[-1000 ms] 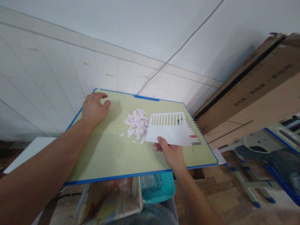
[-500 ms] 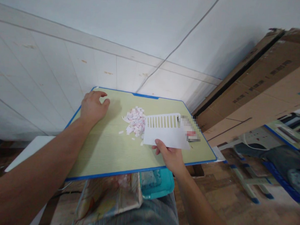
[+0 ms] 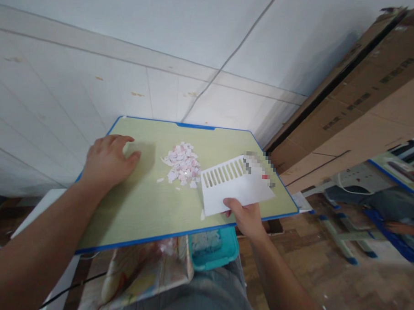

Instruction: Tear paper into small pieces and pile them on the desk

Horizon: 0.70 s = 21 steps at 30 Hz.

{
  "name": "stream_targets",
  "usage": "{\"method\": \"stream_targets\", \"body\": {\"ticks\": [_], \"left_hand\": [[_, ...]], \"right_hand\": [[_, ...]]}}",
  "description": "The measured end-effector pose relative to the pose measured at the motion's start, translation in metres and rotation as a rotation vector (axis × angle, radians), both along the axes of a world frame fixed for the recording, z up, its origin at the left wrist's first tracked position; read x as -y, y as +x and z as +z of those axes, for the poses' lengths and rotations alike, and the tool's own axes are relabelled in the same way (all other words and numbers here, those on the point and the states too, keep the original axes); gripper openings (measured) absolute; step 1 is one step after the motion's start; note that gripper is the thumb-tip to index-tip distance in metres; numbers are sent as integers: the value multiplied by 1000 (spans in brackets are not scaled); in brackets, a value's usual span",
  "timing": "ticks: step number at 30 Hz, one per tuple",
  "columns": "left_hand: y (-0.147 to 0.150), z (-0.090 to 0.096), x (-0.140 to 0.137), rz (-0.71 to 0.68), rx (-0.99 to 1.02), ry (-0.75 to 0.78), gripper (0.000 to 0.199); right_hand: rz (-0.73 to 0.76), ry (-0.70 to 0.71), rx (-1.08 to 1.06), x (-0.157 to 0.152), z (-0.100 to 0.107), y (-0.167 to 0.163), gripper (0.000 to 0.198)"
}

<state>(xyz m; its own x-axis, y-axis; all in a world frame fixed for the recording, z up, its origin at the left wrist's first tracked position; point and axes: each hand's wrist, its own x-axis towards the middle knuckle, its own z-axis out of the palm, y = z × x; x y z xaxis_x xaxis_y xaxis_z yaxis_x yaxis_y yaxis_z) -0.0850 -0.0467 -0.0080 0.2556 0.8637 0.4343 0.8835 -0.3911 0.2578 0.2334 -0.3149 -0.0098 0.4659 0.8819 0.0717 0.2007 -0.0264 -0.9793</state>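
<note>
My right hand point(image 3: 244, 216) pinches the near edge of a flat white sheet point(image 3: 236, 193) with a row of slots cut along its far side. The sheet lies tilted over the right part of the pale green tabletop point(image 3: 139, 216). Left of the sheet is a loose pile of small white and pinkish paper pieces point(image 3: 182, 165), close to its left edge. My left hand point(image 3: 110, 160) is above the left side of the tabletop, fingers apart and curved, holding nothing. A pixelated patch hides something at the sheet's right end.
A teal plastic bin point(image 3: 213, 249) and a cloth-lined container point(image 3: 154, 274) sit below the table's front edge. Large cardboard boxes point(image 3: 353, 106) lean at the right. A wall point(image 3: 127, 92) with a cable stands behind the table. Another person's legs show at far right.
The white sheet has turned, its left end swinging nearer to me, with my right hand still on it. My left hand has moved left, away from the paper pile, and its fingers have spread.
</note>
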Motion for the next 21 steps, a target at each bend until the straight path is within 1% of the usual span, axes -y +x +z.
{"method": "stream_targets", "body": {"ticks": [2, 4, 9, 13, 15, 21], "left_hand": [[1, -2, -1, 55, 17, 11, 65], [2, -2, -4, 71, 6, -11, 68], [-3, -3, -5, 148, -4, -56, 70], [-6, -3, -2, 219, -2, -157, 76], [-4, -2, 0, 204, -9, -166, 79], [7, 4, 5, 16, -28, -100, 81]], "right_hand": [[16, 7, -24, -2, 2, 0, 31], [21, -4, -29, -3, 2, -1, 32], [11, -15, -59, -1, -8, -5, 27], [-29, -38, -128, 0, -12, -7, 20], [-27, -60, -156, 1, -8, -6, 19], [22, -106, -206, 0, 3, 0, 19]]}}
